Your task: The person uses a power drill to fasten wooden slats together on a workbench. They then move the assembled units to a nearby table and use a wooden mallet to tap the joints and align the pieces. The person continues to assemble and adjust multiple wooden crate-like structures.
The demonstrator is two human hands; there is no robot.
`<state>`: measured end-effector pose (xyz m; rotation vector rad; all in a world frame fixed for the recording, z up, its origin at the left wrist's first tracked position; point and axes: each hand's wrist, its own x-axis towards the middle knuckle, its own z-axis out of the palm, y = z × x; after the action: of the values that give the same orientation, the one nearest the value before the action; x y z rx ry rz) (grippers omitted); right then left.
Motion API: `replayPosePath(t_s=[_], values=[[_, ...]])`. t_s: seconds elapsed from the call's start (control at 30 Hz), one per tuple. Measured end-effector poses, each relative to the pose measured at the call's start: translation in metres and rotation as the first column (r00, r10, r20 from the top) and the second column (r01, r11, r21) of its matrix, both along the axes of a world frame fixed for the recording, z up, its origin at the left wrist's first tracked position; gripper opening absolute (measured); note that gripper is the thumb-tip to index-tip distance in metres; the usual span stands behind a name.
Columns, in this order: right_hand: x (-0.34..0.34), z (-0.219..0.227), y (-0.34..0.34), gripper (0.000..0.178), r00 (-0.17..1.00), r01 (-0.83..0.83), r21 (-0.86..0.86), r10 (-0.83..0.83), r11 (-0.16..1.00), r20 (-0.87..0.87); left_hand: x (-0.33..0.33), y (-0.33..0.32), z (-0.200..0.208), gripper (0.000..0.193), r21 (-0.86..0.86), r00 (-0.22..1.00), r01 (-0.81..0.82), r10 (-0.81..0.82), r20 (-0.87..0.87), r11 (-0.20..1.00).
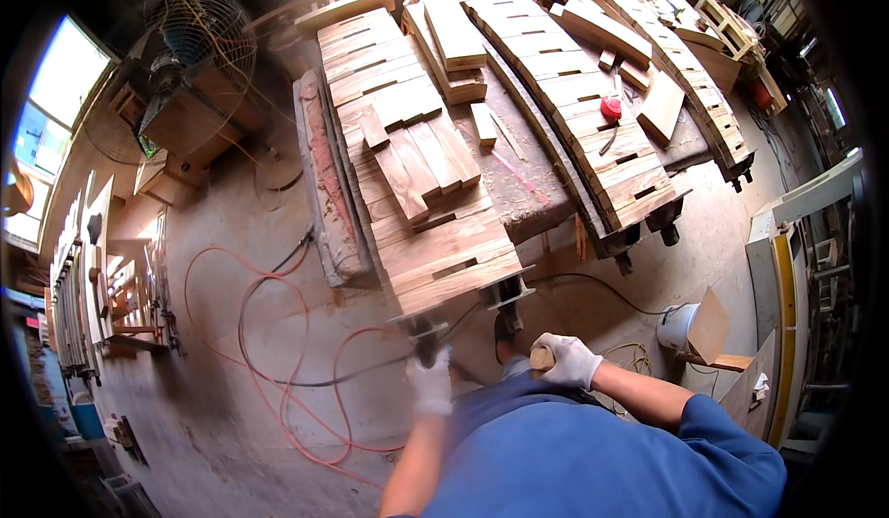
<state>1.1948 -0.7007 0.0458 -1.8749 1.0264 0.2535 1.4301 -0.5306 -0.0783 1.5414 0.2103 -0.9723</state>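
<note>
Wooden panels (pixel 417 251) and loose blocks (pixel 456 38) show a woodworking workshop

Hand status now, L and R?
Left hand: at the dark clamp end, blurred; can't tell whether open or closed.
Right hand: closed, holding a wooden piece.
</note>
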Motion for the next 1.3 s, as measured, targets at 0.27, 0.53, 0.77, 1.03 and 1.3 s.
replayPosePath(t_s=[0.27,0.53,0.77,1.03,1.3], values=[[-0.003,-0.012,0.001,0.052,0.999,-0.009,-0.018,0.010,1.000,0.032,0.014,0.009,-0.056,0.041,-0.261,0.614,-0.407,0.050,-0.788,0.875],[-0.008,-0.009,0.000,0.052,0.997,0.067,-0.044,-0.065,0.997,0.041,0.013,0.039,-0.057,0.037,-0.262,0.599,-0.155,-0.120,-0.792,0.953],[-0.010,-0.014,-0.005,0.054,0.994,0.100,-0.041,-0.099,0.994,0.036,-0.050,-0.028,-0.014,0.044,-0.013,0.783,0.585,-0.568,-0.254,0.811],[-0.023,-0.011,-0.011,0.055,0.989,0.141,-0.073,-0.137,0.987,0.047,-0.082,-0.133,0.004,0.054,0.227,0.701,0.712,-0.663,-0.261,0.664],[-0.043,-0.008,-0.011,0.056,0.979,0.205,-0.037,-0.205,0.978,-0.014,-0.075,-0.119,-0.054,0.026,-0.220,0.668,0.458,-0.497,-0.553,0.861]])
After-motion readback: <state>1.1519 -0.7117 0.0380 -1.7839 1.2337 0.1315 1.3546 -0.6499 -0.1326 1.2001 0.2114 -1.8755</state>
